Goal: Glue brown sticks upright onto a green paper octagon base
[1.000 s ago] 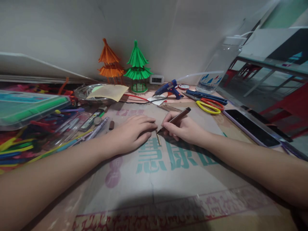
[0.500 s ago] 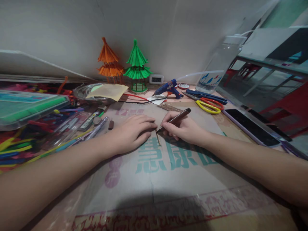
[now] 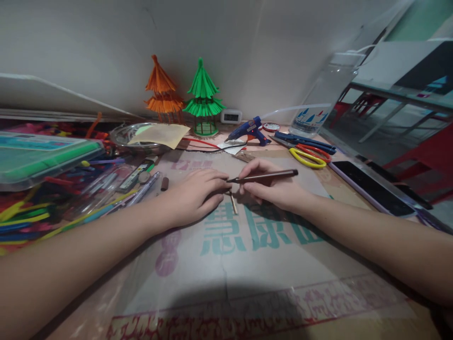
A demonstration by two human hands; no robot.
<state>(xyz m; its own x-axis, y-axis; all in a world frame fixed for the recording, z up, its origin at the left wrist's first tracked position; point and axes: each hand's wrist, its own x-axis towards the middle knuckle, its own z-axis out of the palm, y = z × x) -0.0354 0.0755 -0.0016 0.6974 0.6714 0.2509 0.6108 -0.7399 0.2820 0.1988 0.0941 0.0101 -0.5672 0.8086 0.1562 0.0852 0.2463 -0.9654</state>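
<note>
Surface: printed, beneath the stick.
Left hand: over the stick's far end, fingers' grip unclear; lifting could let it roll.
Right hand: right of the stick, fingers clamped on the pen; slipping could ink the left hand.

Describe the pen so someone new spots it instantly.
Start at the big green characters in mid-picture. Just above them, the right hand holds the pen, its tip by the left hand's fingertips. Unlike the short brown cap lying left of that hand, it's long, black-ended and gripped.
</note>
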